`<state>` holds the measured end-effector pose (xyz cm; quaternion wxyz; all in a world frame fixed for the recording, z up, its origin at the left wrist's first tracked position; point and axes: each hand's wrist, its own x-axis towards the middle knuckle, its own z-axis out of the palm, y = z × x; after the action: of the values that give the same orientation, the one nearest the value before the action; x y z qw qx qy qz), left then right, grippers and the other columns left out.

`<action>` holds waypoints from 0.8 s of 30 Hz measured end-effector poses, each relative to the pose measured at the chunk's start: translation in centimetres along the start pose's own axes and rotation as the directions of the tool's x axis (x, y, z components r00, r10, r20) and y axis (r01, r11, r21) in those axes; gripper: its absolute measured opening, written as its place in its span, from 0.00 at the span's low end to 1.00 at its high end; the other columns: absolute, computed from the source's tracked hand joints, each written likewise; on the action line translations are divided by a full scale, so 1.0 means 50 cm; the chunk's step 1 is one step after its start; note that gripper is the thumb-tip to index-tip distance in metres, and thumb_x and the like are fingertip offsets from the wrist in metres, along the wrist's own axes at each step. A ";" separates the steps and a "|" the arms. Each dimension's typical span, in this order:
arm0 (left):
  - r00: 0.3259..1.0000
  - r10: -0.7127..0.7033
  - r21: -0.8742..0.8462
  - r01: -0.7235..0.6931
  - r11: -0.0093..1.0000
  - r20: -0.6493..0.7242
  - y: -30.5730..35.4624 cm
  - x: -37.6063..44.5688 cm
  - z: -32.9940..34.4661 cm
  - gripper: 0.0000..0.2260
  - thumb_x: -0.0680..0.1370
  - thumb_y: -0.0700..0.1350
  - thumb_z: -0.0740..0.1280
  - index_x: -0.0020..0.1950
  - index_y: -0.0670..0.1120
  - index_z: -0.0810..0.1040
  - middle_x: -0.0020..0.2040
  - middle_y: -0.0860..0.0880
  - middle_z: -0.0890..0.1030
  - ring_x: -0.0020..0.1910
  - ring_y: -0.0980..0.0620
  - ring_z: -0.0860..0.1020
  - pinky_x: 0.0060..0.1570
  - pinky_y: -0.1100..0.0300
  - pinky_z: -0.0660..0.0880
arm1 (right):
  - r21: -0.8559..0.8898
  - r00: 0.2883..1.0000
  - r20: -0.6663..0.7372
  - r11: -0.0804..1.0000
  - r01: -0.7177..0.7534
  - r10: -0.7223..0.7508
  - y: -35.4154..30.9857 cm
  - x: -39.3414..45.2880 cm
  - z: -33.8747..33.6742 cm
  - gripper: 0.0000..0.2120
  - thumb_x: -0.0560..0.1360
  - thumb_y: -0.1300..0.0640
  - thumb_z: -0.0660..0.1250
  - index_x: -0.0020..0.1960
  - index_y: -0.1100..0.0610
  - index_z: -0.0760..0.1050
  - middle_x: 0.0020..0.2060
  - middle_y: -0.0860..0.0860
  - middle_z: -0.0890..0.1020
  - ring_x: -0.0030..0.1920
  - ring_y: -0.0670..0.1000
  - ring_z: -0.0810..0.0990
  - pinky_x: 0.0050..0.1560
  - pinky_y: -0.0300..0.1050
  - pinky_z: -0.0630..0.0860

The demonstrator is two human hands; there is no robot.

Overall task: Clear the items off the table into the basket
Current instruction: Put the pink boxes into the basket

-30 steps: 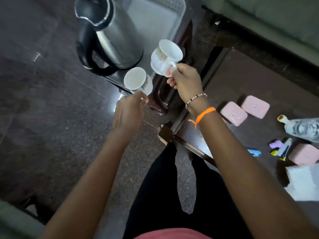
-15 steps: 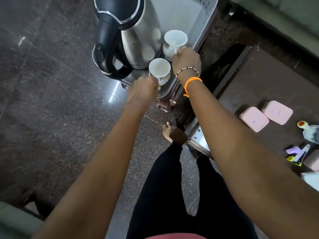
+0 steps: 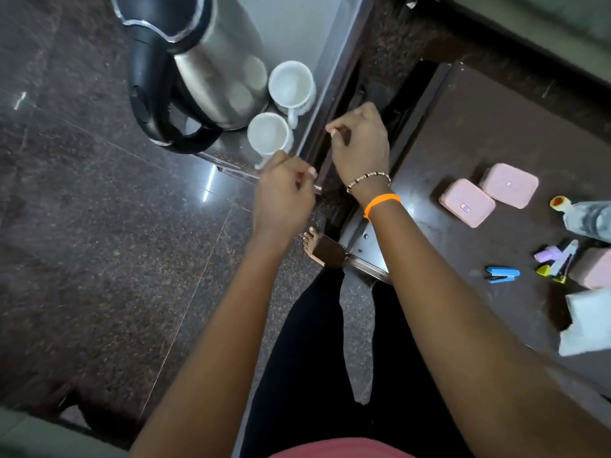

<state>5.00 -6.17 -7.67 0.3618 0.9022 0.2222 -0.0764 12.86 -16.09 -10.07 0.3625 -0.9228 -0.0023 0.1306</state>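
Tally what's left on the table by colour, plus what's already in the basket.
In the basket:
White cups: 2
Steel kettle: 1
On the table:
Pink boxes: 3
Blue stapler: 1
Clear bottle: 1
White paper: 1
Small mixed-colour stationery cluster: cannot count.
Total: 9, plus the cluster.

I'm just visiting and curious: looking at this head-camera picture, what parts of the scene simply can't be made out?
All in the head view:
- White plastic basket: far end cut off by the top edge.
- Steel electric kettle with black handle: lid cut off at the top.
- Clear plastic bottle with orange neck: body cut off by the right edge.
- Small labels on the two pink square boxes: too small to read.
- Nearer white ceramic cup: handle partly hidden by the left hand.
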 end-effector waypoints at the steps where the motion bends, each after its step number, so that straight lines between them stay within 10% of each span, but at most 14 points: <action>1: 0.999 0.003 -0.055 -0.002 0.998 0.033 0.013 -0.012 0.016 0.06 0.74 0.41 0.65 0.44 0.43 0.82 0.41 0.49 0.72 0.37 0.52 0.72 0.37 0.64 0.63 | 0.019 0.999 -0.011 0.999 -0.039 0.039 0.022 -0.014 -0.016 0.09 0.72 0.64 0.64 0.47 0.60 0.82 0.50 0.60 0.78 0.51 0.56 0.78 0.56 0.39 0.70; 8: 0.903 -0.073 -0.070 0.113 0.991 0.424 0.093 -0.079 0.223 0.06 0.75 0.42 0.66 0.43 0.44 0.83 0.38 0.50 0.77 0.39 0.53 0.75 0.39 0.65 0.66 | 0.033 0.916 -0.155 0.929 -0.369 0.369 0.286 -0.112 -0.161 0.09 0.71 0.66 0.65 0.46 0.61 0.83 0.44 0.62 0.84 0.49 0.60 0.79 0.56 0.42 0.67; 12: 0.684 -0.267 -0.071 0.423 0.904 0.678 0.138 -0.084 0.330 0.11 0.78 0.40 0.60 0.38 0.46 0.77 0.33 0.51 0.75 0.31 0.56 0.73 0.31 0.67 0.69 | 0.129 0.797 -0.204 0.823 -0.553 0.568 0.442 -0.128 -0.224 0.10 0.72 0.66 0.63 0.48 0.61 0.82 0.49 0.61 0.83 0.49 0.61 0.80 0.52 0.43 0.69; 18: 0.583 -0.446 -0.147 0.704 0.695 0.679 0.198 -0.063 0.445 0.11 0.81 0.38 0.53 0.42 0.44 0.73 0.40 0.45 0.77 0.37 0.50 0.78 0.41 0.64 0.73 | 0.234 0.635 -0.251 0.682 -0.693 0.731 0.581 -0.094 -0.255 0.13 0.74 0.66 0.58 0.55 0.66 0.75 0.54 0.64 0.80 0.58 0.60 0.77 0.56 0.44 0.67; 21: 0.536 -0.511 -0.136 0.768 0.626 0.672 0.217 -0.058 0.502 0.12 0.81 0.42 0.56 0.61 0.38 0.72 0.52 0.41 0.78 0.53 0.45 0.80 0.50 0.59 0.74 | 0.413 0.566 -0.130 0.563 -0.715 0.814 0.616 -0.070 -0.255 0.07 0.76 0.64 0.60 0.53 0.61 0.71 0.56 0.64 0.78 0.52 0.57 0.77 0.49 0.43 0.69; 24: 0.534 -0.539 -0.082 0.756 0.650 0.651 0.228 -0.054 0.547 0.16 0.80 0.44 0.58 0.65 0.39 0.71 0.55 0.43 0.79 0.56 0.46 0.78 0.54 0.57 0.71 | 0.721 0.478 0.227 0.183 -0.669 0.849 0.635 -0.063 -0.254 0.04 0.79 0.61 0.56 0.45 0.55 0.64 0.47 0.59 0.75 0.43 0.52 0.73 0.41 0.41 0.74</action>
<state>8.42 -33.16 -19.66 0.5107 0.6010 0.4362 -0.4332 10.05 -48.28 -21.66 0.5799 -0.5731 0.5513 0.1771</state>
